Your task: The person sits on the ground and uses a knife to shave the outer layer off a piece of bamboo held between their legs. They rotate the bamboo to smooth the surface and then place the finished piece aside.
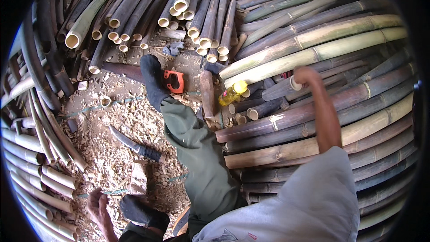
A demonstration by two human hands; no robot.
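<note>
We see our right hand (304, 75) stretched out toward two o'clock, its fingers curled closed around the cut end of a short bamboo piece (295, 83) that lies among the stacked bamboo poles (340, 103). Our left hand (96, 206) sits low at seven o'clock, resting loosely open on the chip-strewn ground (116, 121) and holding nothing that we can make out. Near the middle, just left of the right hand, a yellow plastic bottle (232, 93) lies tilted against the pole ends; it looks filled with yellow liquid and wears a yellow cap. Our leg in green trousers (192, 148) runs up the centre to a dark sock, and right beside the foot lies a hand saw (172, 80) with an orange handle. At nine o'clock from the knee a long knife (132, 143) with a dark grip lies flat on the shavings. Hollow bamboo ends (179, 6) crowd the twelve o'clock edge, and we cannot tell what, if anything, sits inside them.
</note>
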